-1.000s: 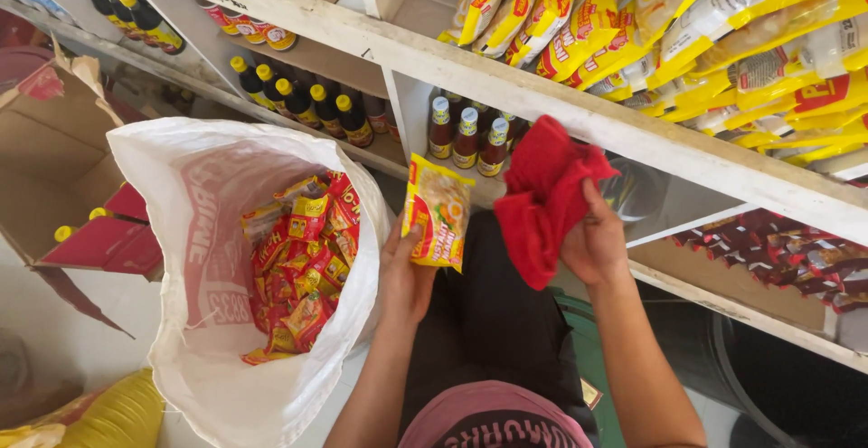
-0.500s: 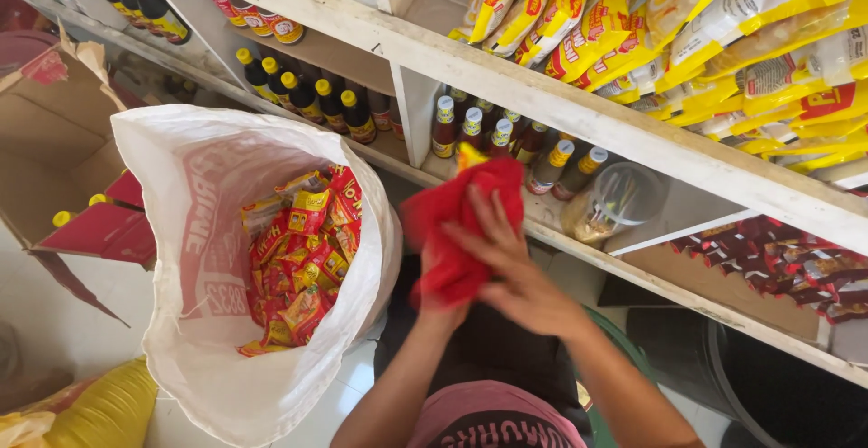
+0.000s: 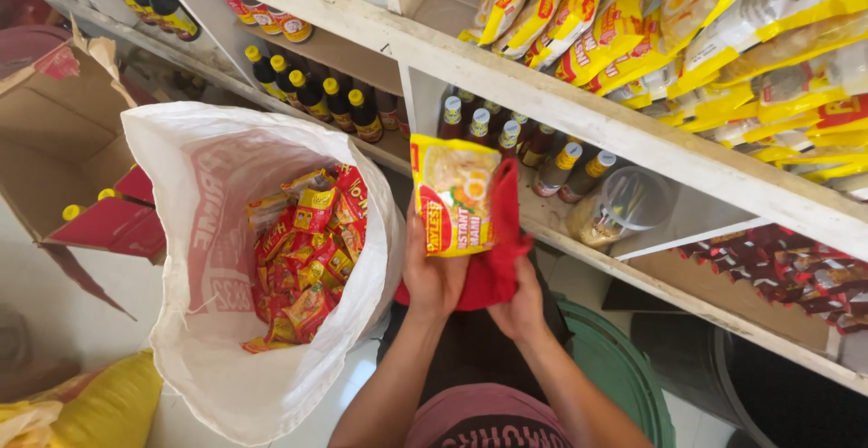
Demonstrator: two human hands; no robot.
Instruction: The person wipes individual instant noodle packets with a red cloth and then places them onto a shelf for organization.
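Left hand (image 3: 432,272): at the centre of the frame, closed around the lower edge of a noodle packet (image 3: 452,195), which stands upright above it.
Noodle packet: flat, glossy plastic, yellow with a red corner and a printed bowl picture; it lies against the red cloth.
Right hand (image 3: 520,303): just right of the left hand, fingers closed on a red cloth (image 3: 495,258).
Red cloth: soft, crumpled fabric, bunched behind and below the packet.
Sack (image 3: 208,168): left of centre, white woven plastic, mouth wide open, holding a heap of small shiny red and yellow packets (image 3: 303,254).
Shelf (image 3: 579,113): pale wooden boards running from upper left to right edge.
Bottles (image 3: 316,95): dark glass with yellow caps, in rows under the shelf board.
Box (image 3: 63,150): brown cardboard, open, at the left edge.
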